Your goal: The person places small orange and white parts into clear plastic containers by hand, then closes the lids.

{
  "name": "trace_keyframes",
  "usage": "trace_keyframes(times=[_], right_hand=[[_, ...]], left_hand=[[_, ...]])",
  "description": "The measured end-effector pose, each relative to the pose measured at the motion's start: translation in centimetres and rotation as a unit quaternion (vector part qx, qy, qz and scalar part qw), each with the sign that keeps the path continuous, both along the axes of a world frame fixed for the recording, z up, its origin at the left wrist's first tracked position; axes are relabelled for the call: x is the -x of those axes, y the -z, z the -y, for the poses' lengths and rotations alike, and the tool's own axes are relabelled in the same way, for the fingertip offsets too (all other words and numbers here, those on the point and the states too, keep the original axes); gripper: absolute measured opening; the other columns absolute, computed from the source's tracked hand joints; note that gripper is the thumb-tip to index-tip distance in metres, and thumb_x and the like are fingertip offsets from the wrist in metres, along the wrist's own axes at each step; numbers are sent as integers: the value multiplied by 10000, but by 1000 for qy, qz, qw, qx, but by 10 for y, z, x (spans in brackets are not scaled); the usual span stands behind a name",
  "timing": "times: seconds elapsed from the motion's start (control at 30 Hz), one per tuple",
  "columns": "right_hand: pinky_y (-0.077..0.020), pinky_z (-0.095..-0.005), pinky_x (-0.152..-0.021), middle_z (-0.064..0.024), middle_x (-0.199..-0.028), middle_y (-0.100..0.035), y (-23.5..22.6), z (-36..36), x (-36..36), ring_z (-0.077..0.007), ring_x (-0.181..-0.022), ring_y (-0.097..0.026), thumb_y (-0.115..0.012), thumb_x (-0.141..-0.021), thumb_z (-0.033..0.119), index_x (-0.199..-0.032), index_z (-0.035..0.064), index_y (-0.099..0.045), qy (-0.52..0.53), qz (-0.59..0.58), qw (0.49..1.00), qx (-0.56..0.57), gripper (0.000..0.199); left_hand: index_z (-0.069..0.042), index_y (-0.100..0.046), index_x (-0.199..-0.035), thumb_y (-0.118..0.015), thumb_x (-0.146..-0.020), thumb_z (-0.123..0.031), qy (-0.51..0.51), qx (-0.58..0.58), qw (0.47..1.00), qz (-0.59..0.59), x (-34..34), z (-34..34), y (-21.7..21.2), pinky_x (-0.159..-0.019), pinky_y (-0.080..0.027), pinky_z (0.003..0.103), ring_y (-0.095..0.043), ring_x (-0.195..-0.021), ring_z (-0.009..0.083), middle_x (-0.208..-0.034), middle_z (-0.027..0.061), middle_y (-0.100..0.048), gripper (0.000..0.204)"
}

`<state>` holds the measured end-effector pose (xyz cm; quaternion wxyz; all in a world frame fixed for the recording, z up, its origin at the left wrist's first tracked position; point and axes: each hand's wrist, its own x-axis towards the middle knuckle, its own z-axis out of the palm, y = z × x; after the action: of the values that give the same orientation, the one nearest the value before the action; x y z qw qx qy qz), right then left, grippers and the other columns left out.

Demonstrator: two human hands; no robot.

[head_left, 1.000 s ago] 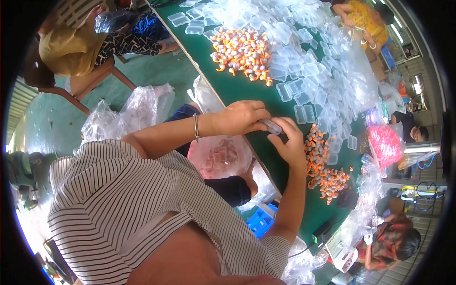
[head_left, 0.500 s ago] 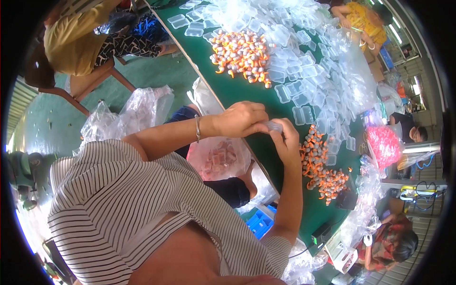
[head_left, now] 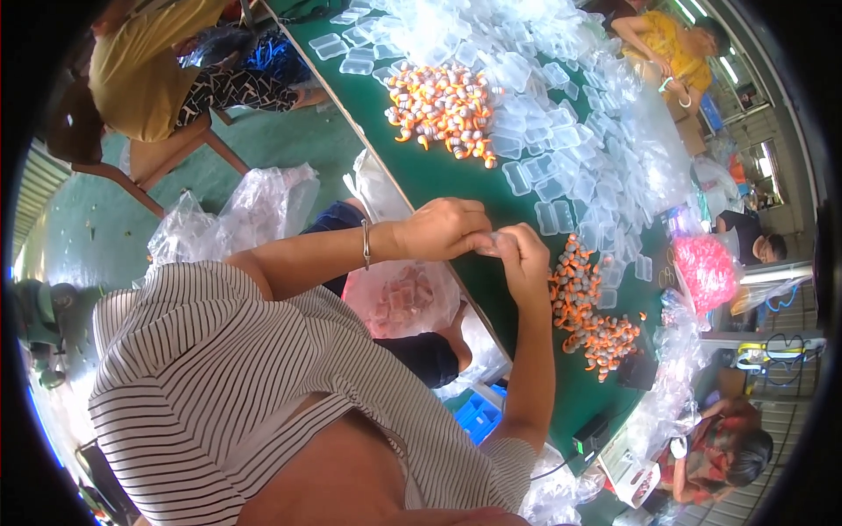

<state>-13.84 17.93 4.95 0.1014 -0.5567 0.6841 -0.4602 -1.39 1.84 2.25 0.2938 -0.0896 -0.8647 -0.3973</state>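
Over the near edge of the green table, my left hand [head_left: 445, 230], with a bracelet on its wrist, meets my right hand [head_left: 528, 261]. Both sets of fingers are closed on a small clear plastic box [head_left: 493, 244], mostly hidden by the fingertips. Just right of my right hand lies a heap of small orange-and-grey pieces [head_left: 596, 307]. Beyond my left hand is a second heap of orange-and-grey pieces [head_left: 440, 110]. Many clear plastic boxes [head_left: 554, 216], several lying opened flat, spread from beside my right hand to the far end.
The green table [head_left: 491, 307] has its edge by my body. Below it hang a clear bag of pinkish boxes [head_left: 399, 298] and a blue crate [head_left: 478, 416]. A bag of pink items [head_left: 706, 272] stands across the table. Several co-workers sit around, one in yellow [head_left: 675, 48].
The box has sunk deeper between my fingers, so less of it shows. My hands have shifted slightly and the whole view has moved a little.
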Motion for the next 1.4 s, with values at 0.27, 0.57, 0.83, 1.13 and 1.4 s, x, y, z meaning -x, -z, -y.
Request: trace_keyframes(times=[0.27, 0.57, 0.83, 1.13, 1.4], right_hand=[[-359, -457, -932, -64, -947, -633, 11, -17, 28, -292, -958, -554, -649, -845, 192, -1041, 113, -657, 241, -380, 891, -57, 212], [-428, -385, -801, -21, -726, -612, -6, -12, 11, -255, -763, -600, -664, -707, 14, -869, 111, -658, 39, -239, 969, -51, 189], [-467, -335, -628, -110, -761, -630, -9, -28, 37, -242, -657, -605, -650, -781, -9, -893, 30, -662, 180, -90, 979, 43, 120], [-450, -331, -567, -57, -710, -638, -34, -60, 46, -200, -588, -589, -759, -723, 95, -794, 41, -683, 251, -89, 949, -171, 117], [-362, -399, -810, -3, -721, -632, -29, -62, 41, -212, -825, -596, -795, -656, 103, -759, 115, -694, 174, -231, 929, -231, 145]], left_hand=[[-83, -629, -844, -725, -813, -286, 109, 143, 984, -10, -39, -4, -5, -614, -438, 392, -583, -715, 274, -768, 72, -556, 226], [-124, -672, -943, -706, -770, -222, -222, 244, 944, -18, 37, 36, -18, -747, -487, 393, -625, -867, 253, -916, 68, -604, 202], [-137, -663, -908, -587, -785, -153, -280, 384, 878, 51, 69, 47, -6, -762, -454, 365, -612, -875, 208, -928, 47, -594, 146], [-136, -642, -963, -590, -801, -121, -239, 345, 908, 17, 59, 48, -1, -758, -473, 362, -634, -885, 202, -962, 44, -596, 170], [-112, -658, -901, -590, -790, -122, -161, 293, 942, -26, 58, 50, 0, -684, -512, 380, -653, -810, 250, -872, 82, -616, 131]])
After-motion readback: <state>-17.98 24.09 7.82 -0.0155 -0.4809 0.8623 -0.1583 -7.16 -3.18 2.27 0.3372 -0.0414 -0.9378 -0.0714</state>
